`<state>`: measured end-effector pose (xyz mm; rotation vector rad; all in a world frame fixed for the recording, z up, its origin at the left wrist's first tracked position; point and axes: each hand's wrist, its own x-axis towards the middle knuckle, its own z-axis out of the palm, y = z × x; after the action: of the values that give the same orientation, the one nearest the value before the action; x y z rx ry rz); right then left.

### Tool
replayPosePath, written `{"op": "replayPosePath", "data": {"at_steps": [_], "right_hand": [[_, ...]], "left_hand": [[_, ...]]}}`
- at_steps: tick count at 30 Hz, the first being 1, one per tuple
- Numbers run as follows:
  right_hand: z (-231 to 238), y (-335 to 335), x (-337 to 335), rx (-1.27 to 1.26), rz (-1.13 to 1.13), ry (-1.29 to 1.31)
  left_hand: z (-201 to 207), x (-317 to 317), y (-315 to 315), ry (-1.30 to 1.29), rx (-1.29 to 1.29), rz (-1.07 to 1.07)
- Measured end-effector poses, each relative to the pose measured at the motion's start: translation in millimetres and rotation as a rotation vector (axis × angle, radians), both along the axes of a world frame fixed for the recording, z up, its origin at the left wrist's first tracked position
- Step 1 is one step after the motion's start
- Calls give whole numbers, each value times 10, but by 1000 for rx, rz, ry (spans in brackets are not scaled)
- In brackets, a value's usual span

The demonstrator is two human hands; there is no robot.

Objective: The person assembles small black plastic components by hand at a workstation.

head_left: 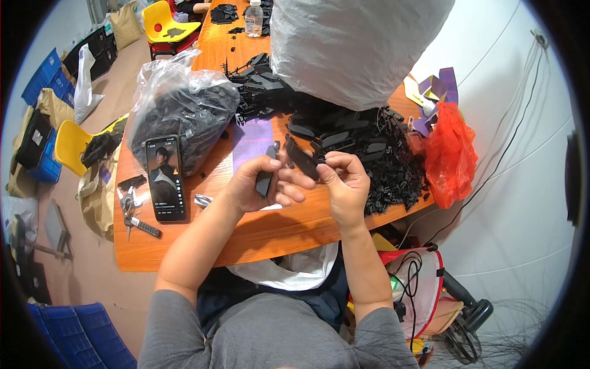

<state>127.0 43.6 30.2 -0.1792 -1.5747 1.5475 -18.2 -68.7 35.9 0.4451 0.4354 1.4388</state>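
My left hand (246,180) is closed around a long black plastic piece (263,183), with the thumb across it. Between my hands, a second elongated black plastic piece (300,158) is tilted, pinched at its lower end by the thumb and fingertips of my right hand (349,186). My left fingertips are close to this piece; whether they touch it I cannot tell. Just beyond both hands spreads a large heap of black plastic parts (369,147), long flat ones mixed with many small ones. A purple sheet (252,144) lies on the table behind my left hand.
On the wooden table (141,252) at left are a phone (166,178), keys (130,215) and a clear bag of black parts (184,117). A big white sack (356,49) stands at the back. A red plastic bag (450,157) hangs at the right edge. Yellow chairs (166,24) stand leftward.
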Motion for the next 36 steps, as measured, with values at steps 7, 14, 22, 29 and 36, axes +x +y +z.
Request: {"op": "replayPosePath", "data": {"at_steps": [7, 14, 22, 29, 36], "right_hand": [[-77, -183, -46, -143, -20, -29], [-36, -178, -12, 253, -282, -204], [153, -280, 2, 201, -283, -116], [90, -252, -35, 473, -405, -83], [80, -240, -31, 463, -394, -139]], "left_hand": [[-127, 66, 71, 257, 77, 299], [-235, 93, 96, 510, 26, 444], [-296, 144, 115, 466, 8, 464], [-262, 156, 118, 392, 49, 476], [-275, 157, 119, 452, 34, 486]]}}
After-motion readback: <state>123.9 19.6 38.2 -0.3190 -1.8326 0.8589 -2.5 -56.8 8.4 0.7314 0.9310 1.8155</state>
